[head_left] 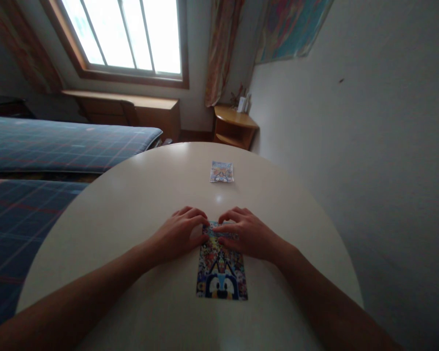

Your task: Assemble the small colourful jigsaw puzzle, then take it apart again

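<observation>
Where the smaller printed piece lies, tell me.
In the head view, the smaller printed piece lies toward the far edge of the round table, near mid-width, beyond the left hand, the right hand and the larger printed sheet.

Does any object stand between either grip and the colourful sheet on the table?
Nothing visible stands there. The left grip and right grip are at the upper part of the colourful sheet; the smaller printed piece lies apart, farther across the table.
</observation>
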### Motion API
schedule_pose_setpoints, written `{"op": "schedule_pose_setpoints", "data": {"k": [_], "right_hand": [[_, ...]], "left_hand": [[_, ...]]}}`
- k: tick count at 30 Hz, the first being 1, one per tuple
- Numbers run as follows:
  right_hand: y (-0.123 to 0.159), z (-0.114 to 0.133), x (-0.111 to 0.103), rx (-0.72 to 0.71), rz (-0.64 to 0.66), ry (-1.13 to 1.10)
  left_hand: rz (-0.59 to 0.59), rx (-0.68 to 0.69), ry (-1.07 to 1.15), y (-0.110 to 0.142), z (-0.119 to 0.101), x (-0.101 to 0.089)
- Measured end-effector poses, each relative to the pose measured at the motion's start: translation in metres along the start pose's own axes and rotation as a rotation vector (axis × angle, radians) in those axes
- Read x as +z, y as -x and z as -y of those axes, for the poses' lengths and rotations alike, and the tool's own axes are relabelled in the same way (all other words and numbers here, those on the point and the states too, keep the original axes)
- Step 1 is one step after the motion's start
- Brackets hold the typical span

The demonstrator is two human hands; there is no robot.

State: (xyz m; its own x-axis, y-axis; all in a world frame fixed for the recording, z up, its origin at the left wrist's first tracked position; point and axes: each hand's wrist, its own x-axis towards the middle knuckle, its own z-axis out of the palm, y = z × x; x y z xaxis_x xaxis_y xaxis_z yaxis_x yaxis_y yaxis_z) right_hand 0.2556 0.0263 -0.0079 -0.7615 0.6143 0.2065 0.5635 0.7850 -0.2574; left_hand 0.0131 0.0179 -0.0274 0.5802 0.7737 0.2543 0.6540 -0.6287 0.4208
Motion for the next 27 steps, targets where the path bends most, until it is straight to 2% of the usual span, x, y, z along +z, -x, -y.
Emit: {"op": "schedule_pose_setpoints", "data": {"k": [12,18,22,25,27], "right_hand": [[0.003,-0.003,-0.002,0.014,0.008,-0.036],[0.010,-0.036,-0.002,0.143,-0.129,-0.073],[0.017,-0.062,-0.003,0.250,-0.164,-0.091],[0.019,-0.069,-0.001,0.293,-0.171,-0.077],[0.018,-0.069,0.002,0.317,-0.176,-0.067]], "left_hand": [[0.002,0.015,-0.007,0.000,0.000,-0.001],[-0.013,0.029,-0.007,-0.002,0.008,-0.001],[-0.044,0.004,-0.061,-0.005,0.021,0.001],[-0.054,-0.006,-0.096,-0.007,0.028,0.004],[-0.021,0.001,-0.110,-0.007,0.029,0.005]]}}
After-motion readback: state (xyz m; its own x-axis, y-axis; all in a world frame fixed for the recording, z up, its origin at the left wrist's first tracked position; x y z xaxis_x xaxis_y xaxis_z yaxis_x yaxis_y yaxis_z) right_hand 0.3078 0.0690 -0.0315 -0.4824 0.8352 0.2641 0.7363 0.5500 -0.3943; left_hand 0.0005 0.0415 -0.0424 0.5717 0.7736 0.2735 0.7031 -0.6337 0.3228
